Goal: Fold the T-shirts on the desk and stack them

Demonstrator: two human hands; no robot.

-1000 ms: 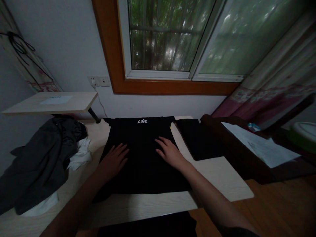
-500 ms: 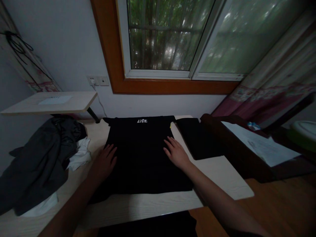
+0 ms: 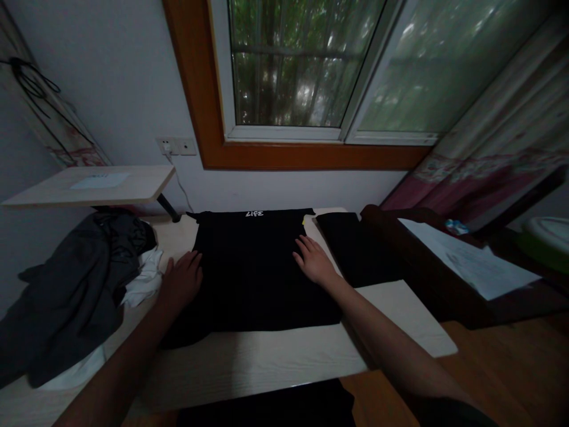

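Observation:
A black T-shirt-like garment is spread on the pale wooden table, with white lettering at its far edge. My left hand rests at the garment's left edge, fingers stretched forward and nothing seen in its grasp. On the right side of the cloth, my right hand lies flat with its fingers a little apart. A small yellow spot shows at the cloth's right edge, beyond my right hand.
A folded black cloth lies to the right. Dark grey clothing and a white cloth are heaped at the left, below a small raised shelf. Paper lies on dark furniture at the right. A window is ahead.
The black garment has shifted away from me, its near edge now farther from the table's front. Both hands have moved slightly forward, the left one also leftward. Less of the white lettering shows.

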